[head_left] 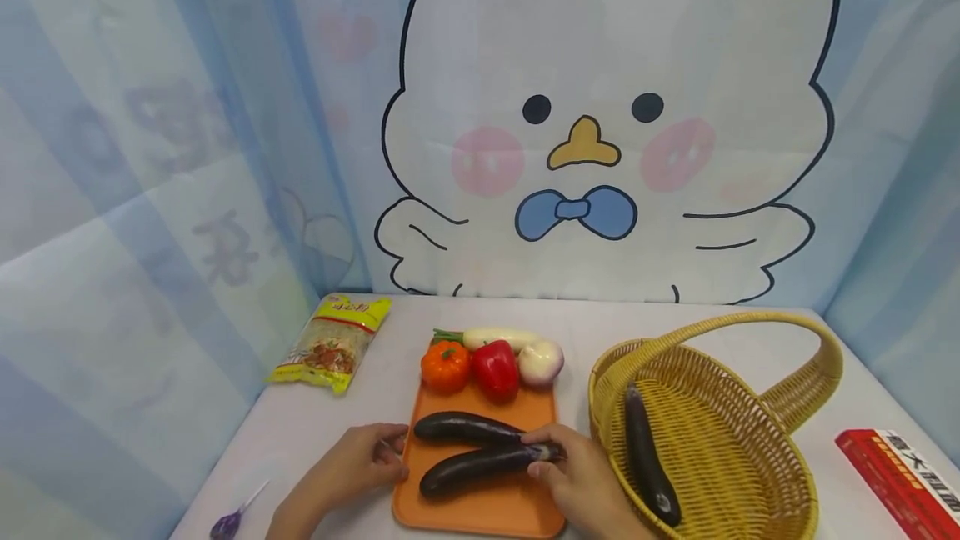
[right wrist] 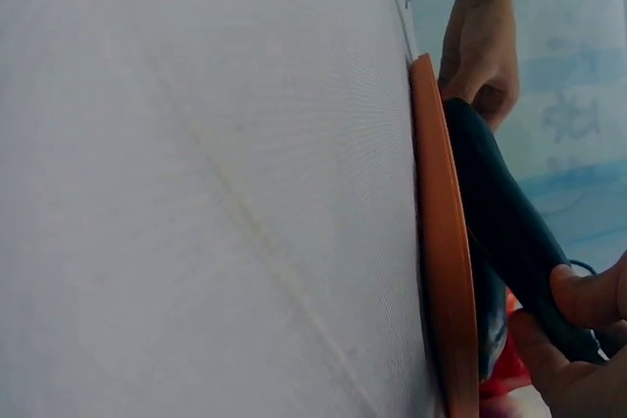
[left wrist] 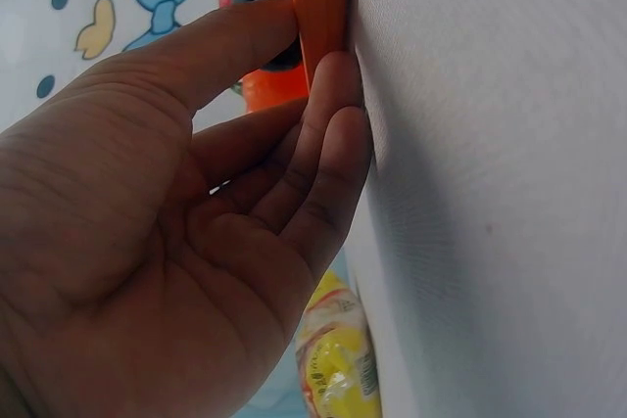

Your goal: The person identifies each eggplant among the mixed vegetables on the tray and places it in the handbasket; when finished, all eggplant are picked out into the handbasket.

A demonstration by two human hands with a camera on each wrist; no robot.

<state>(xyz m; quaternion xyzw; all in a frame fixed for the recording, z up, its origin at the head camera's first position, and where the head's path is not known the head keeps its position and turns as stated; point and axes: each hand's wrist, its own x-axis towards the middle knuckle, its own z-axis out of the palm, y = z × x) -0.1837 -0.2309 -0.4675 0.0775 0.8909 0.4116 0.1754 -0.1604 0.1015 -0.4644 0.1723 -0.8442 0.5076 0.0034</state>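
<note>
1. Purple-wrapped lollipop (head_left: 227, 526) by the white table's (head_left: 322, 427) left edge, thin stick; crinkly yellow food bag (head_left: 333, 342) toward its far-left corner.
2. Left hand (head_left: 362, 457) has thumb and fingers pinching the left edge of a smooth orange tray (head_left: 480, 517).
3. Bunched along the tray's far edge: ribbed orange veggie (head_left: 446, 367), glossy red pepper (head_left: 495, 371), long white radish (head_left: 498, 337), round whitish-purple veggie (head_left: 541, 362).
4. Mid-tray, two shiny curved eggplants: rear eggplant (head_left: 461, 426), front eggplant (head_left: 465, 473).
5. Right hand (head_left: 576, 473) pinches the front one's stem end, which looks tipped up.
6. Woven wicker basket (head_left: 720, 448), third eggplant (head_left: 649, 457) against its left wall.
7. Flat red box (head_left: 896, 477), table's right edge.
</note>
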